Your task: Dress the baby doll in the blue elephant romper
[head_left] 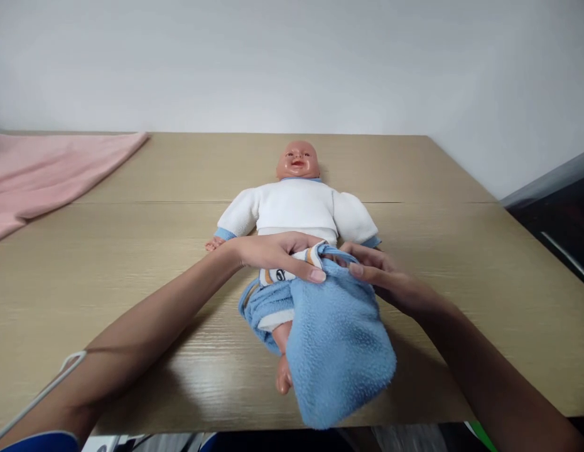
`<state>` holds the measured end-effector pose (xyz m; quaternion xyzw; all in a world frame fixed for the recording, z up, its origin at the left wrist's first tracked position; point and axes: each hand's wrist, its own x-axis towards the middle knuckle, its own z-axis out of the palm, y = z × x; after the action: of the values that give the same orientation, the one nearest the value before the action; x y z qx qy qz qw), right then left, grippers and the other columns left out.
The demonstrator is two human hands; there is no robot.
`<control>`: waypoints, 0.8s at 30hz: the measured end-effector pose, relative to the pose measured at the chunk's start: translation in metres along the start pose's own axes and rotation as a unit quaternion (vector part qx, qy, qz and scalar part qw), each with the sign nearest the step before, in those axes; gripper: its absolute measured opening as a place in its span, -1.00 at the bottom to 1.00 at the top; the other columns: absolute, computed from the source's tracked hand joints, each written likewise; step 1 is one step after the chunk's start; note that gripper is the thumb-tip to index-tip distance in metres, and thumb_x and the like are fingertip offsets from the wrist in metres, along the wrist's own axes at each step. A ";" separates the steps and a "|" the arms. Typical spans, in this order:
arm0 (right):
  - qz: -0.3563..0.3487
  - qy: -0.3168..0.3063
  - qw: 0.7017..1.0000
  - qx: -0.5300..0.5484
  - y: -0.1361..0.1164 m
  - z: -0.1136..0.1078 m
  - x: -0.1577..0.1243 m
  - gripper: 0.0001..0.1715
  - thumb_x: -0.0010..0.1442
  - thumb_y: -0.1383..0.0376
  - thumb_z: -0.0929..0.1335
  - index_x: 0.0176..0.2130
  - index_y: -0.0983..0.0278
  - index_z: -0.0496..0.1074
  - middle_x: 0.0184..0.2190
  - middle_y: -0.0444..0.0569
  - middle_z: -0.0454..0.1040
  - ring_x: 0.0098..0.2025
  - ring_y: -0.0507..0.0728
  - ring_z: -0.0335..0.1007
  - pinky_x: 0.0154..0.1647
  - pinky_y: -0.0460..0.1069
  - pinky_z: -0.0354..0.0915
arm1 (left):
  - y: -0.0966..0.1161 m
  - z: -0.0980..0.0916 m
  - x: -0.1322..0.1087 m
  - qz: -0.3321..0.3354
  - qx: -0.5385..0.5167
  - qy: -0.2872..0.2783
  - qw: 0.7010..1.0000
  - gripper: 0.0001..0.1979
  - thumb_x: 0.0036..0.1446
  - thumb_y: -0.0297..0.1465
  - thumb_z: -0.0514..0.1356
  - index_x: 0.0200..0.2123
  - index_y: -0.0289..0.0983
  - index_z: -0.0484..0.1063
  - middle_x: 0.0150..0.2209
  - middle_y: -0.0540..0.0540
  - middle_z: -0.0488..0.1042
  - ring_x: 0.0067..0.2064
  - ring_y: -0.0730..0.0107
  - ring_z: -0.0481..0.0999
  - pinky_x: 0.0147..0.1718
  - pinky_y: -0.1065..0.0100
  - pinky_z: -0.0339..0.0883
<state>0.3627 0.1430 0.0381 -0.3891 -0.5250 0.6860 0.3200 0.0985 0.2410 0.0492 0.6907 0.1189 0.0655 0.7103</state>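
Observation:
A baby doll (297, 161) lies on its back on the wooden table, head away from me, in a white top (296, 207) with blue cuffs. Fluffy blue cloth (341, 339), which looks like a garment with a white and orange band, covers its hips and one leg. The other foot (283, 375) sticks out bare. My left hand (292, 254) grips the garment's upper edge, thumb on top and fingers hidden behind it. On the other side, my right hand (383, 276) pinches the same edge beside a blue loop. Whatever lies under the cloth is hidden.
A pink cloth (51, 176) is spread over the table's far left. The wooden table (461, 263) meets a pale wall (292, 63) at the back. A dark object (560, 220) stands past the right edge. A white cable (42, 395) runs by my left forearm.

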 end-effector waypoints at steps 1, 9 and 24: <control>0.020 -0.023 0.999 -0.025 -0.002 -0.001 -0.001 -0.53 0.36 -0.08 0.59 0.03 0.18 0.60 -0.19 -0.12 0.52 -0.21 0.08 0.40 -0.20 -0.06 0.35 | 0.000 0.000 0.000 -0.006 -0.003 -0.004 1.000 -0.62 0.20 -0.09 0.57 -0.12 -0.20 0.63 -0.26 -0.01 0.57 -0.23 0.32 0.57 -0.20 0.34 0.49; 0.011 -0.149 0.983 -0.106 -0.016 -0.002 -0.013 -0.43 0.45 -0.07 0.52 -0.40 0.25 0.44 -0.46 -0.22 0.20 -0.43 0.00 0.09 -0.45 -0.07 0.09 | 0.001 -0.005 -0.006 -0.034 -0.001 -0.084 0.996 -0.40 -0.02 -0.28 0.69 0.09 -0.11 0.65 0.01 -0.06 0.73 0.05 0.04 0.73 0.04 0.21 0.64; 0.078 -0.183 0.980 -0.029 -0.001 0.011 -0.013 0.15 0.06 -0.05 0.75 0.44 0.19 0.41 0.11 0.07 0.68 0.12 0.29 0.67 0.12 0.12 0.59 | -0.013 -0.012 -0.009 -0.001 0.044 -0.009 0.999 -0.51 0.35 0.06 0.44 0.08 -0.19 0.68 0.01 -0.11 0.74 0.00 0.16 0.70 0.02 0.28 0.59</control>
<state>0.3601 0.1270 0.0437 -0.3060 -0.5626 0.7526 0.1531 0.0855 0.2502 0.0369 0.7217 0.1160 0.0532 0.6804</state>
